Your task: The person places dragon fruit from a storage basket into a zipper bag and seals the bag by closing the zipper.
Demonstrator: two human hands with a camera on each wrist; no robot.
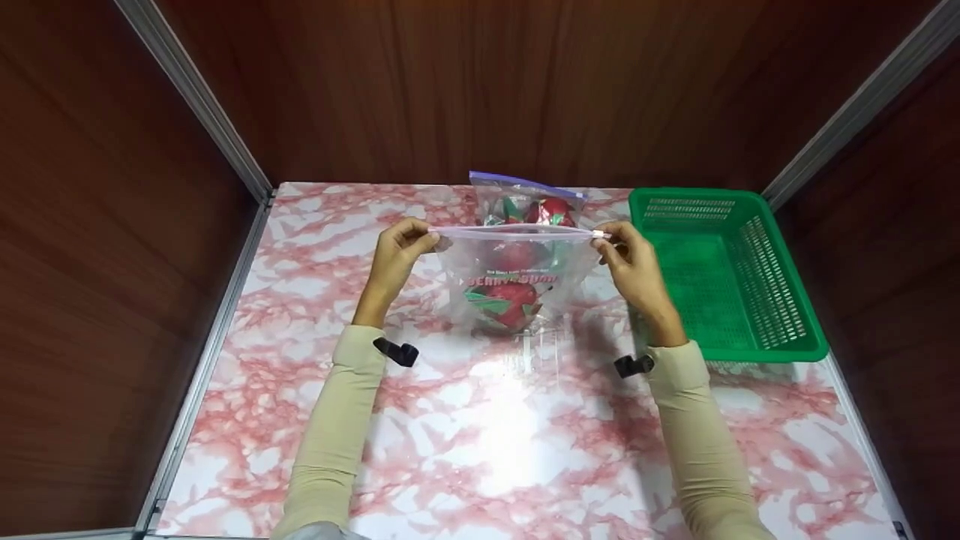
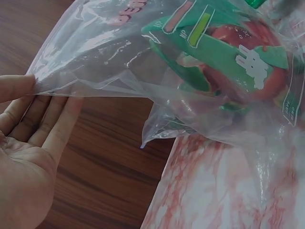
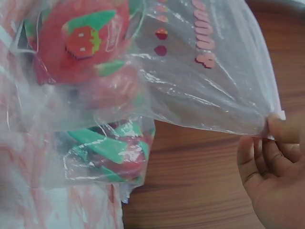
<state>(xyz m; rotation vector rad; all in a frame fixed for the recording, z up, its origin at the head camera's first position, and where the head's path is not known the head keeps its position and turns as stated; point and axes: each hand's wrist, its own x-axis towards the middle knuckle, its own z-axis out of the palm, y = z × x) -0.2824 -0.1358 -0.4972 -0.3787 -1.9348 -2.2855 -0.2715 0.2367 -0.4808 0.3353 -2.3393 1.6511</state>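
A clear zip bag (image 1: 574,281) with pink print hangs stretched between my two hands, its pale zip strip along the top. Inside it, red-and-green dragon fruits (image 1: 510,304) show through the plastic. My left hand (image 1: 397,255) pinches the bag's left top corner between thumb and fingers. At the right top corner, by the white slider (image 1: 600,235), my right hand (image 1: 636,266) pinches the other end. Behind it stands a second zip bag (image 1: 529,185) with a purple strip, also containing red-and-green fruit (image 1: 553,211).
A green plastic basket (image 1: 716,262) with slotted walls stands at the right, beside my right hand. Brown wood-grain panels (image 1: 450,90) enclose the back and sides of the pink-and-white marbled table (image 1: 450,450).
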